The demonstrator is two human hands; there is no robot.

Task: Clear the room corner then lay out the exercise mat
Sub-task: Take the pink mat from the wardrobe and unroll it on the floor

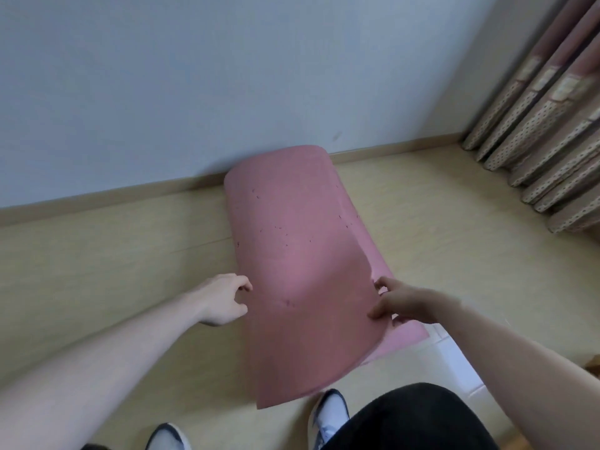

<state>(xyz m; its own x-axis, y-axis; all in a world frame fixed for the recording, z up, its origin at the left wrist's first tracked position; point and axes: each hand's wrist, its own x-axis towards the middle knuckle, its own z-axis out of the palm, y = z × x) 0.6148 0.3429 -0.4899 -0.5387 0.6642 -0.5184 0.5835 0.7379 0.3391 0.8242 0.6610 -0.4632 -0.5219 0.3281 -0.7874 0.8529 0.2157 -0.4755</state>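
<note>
Soft, even daylight, moderately bright, no hard glare. Cool bluish cast on the wall (162,76); warmer tone on the floor (97,254). Right hand (406,303) and its forearm in shade, noticeably darker than the left hand (220,298). Lower half of the pink mat (292,238) shadowed, upper part lighter. Overall soft focus with compression smear; mat specks slightly fuzzy. Strong wide-angle bowing at the edges: skirting board (97,198) slanted, curtain (552,125) folds leaning and blurred, forearms stretched near the bottom corners.
</note>
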